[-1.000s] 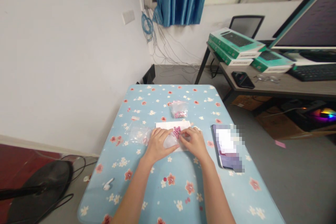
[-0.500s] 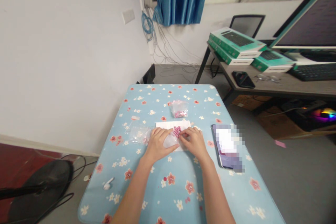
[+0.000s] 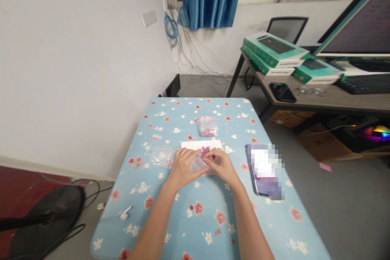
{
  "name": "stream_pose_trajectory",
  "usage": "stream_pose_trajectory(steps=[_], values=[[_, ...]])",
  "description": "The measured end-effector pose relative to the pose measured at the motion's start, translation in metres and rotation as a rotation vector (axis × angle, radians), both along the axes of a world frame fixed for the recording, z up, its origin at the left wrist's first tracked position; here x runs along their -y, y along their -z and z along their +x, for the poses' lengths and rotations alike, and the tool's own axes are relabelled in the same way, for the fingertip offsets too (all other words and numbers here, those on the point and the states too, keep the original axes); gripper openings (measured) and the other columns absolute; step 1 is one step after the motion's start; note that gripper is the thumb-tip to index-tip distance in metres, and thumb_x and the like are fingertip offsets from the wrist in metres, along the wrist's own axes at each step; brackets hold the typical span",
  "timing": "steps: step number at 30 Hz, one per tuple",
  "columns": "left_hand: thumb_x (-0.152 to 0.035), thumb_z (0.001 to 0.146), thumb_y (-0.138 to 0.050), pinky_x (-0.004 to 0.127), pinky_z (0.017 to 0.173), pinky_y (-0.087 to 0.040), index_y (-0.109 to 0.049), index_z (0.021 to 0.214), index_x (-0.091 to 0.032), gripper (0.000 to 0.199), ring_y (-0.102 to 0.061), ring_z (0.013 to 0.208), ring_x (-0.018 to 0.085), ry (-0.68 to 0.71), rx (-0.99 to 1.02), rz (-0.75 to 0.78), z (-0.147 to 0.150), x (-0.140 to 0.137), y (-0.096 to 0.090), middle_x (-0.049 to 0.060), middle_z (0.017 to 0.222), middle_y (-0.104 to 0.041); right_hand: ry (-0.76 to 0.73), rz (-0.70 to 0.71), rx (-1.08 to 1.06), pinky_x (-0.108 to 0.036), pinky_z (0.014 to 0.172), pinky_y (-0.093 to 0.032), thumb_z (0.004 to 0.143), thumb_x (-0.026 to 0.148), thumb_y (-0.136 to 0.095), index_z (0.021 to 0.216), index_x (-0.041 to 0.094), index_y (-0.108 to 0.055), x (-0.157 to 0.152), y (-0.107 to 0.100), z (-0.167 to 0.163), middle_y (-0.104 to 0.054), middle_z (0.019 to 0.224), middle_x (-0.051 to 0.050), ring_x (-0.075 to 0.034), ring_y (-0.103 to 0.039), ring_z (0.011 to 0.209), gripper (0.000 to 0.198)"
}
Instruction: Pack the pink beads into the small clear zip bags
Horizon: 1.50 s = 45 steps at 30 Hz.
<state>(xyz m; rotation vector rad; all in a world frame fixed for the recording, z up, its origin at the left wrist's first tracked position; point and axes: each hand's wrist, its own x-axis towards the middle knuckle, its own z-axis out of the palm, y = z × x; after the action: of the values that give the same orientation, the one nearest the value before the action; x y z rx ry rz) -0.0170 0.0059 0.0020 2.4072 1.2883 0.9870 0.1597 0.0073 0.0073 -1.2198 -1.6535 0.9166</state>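
Observation:
A cluster of small pink beads (image 3: pixel 206 150) sits on a white sheet (image 3: pixel 190 144) in the middle of the table. My left hand (image 3: pixel 183 166) lies over the sheet's left side, thumb and fingers spread around a pale, translucent patch (image 3: pixel 197 164). At the near right edge of the beads, my right hand (image 3: pixel 224 165) has thumb and forefinger pinched together. Whatever is between those fingertips is too small to make out. A clear zip bag (image 3: pixel 208 126) with pink pieces inside lies just beyond the sheet. Another clear plastic bag (image 3: pixel 161 157), flat, is left of my left hand.
The table has a blue flowered cover (image 3: pixel 195 235). On it are a phone-like device (image 3: pixel 256 187) at right, partly pixelated, and a white earbud (image 3: pixel 125 213) at near left. A desk (image 3: pixel 329 99) to the right carries green keyboard boxes (image 3: pixel 274 53) and a dark phone (image 3: pixel 282 92).
My right hand has shifted slightly left, its pinched fingertips now covering the near side of the beads. My left hand stays in place.

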Motion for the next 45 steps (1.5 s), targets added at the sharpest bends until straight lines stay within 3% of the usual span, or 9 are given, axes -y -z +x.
stream_pose_trajectory(steps=[6,15,22,29,38,45], values=[[-0.047,0.074,-0.067,0.041,0.089,-0.039,-0.056,0.114,-0.018,0.05,-0.058,0.091,0.023,-0.001,0.002,0.003,-0.001,0.0,-0.001,0.006,0.095,-0.066,0.047,0.005,0.026,-0.032,0.072,-0.038,0.08,0.029,-0.061,0.078,0.02,-0.068,-0.001,0.001,0.004,-0.06,0.071,-0.002,-0.018,-0.05,0.072,0.012],[-0.045,0.075,-0.067,0.041,0.092,-0.038,-0.055,0.115,-0.019,0.049,-0.058,0.094,0.023,0.002,-0.011,0.003,-0.001,0.0,0.002,0.006,0.097,-0.066,0.129,0.04,0.491,-0.033,0.074,-0.031,0.077,0.025,-0.059,0.078,0.021,-0.066,-0.001,0.008,0.011,-0.06,0.07,-0.002,-0.02,-0.051,0.075,0.007],[-0.045,0.076,-0.066,0.041,0.091,-0.038,-0.055,0.115,-0.019,0.048,-0.058,0.094,0.022,0.0,-0.009,0.002,-0.002,0.0,0.003,0.005,0.097,-0.066,0.108,0.034,0.572,-0.033,0.075,-0.03,0.078,0.023,-0.057,0.077,0.021,-0.067,0.0,0.008,0.007,-0.061,0.073,-0.001,-0.02,-0.051,0.079,0.009],[-0.046,0.076,-0.066,0.041,0.091,-0.039,-0.056,0.116,-0.02,0.048,-0.058,0.094,0.023,0.0,-0.005,-0.009,-0.002,0.0,0.001,0.006,0.097,-0.066,0.124,0.04,0.501,-0.034,0.074,-0.031,0.078,0.023,-0.059,0.075,0.022,-0.067,-0.001,0.008,0.009,-0.061,0.071,-0.002,-0.02,-0.051,0.076,0.008],[-0.047,0.075,-0.066,0.042,0.09,-0.039,-0.057,0.115,-0.02,0.049,-0.058,0.093,0.023,-0.005,-0.008,-0.001,-0.002,0.0,0.001,0.006,0.096,-0.066,0.097,0.0,0.054,-0.032,0.069,-0.039,0.077,0.033,-0.063,0.073,0.02,-0.067,-0.003,-0.001,0.011,-0.062,0.069,-0.003,-0.017,-0.052,0.067,0.014],[-0.049,0.075,-0.066,0.042,0.091,-0.039,-0.057,0.116,-0.019,0.051,-0.058,0.094,0.023,-0.004,-0.007,-0.012,-0.001,0.0,0.001,0.006,0.097,-0.066,0.023,-0.047,-0.016,-0.032,0.07,-0.04,0.077,0.032,-0.064,0.073,0.02,-0.067,0.0,-0.005,0.006,-0.061,0.07,-0.002,-0.017,-0.052,0.071,0.013]])
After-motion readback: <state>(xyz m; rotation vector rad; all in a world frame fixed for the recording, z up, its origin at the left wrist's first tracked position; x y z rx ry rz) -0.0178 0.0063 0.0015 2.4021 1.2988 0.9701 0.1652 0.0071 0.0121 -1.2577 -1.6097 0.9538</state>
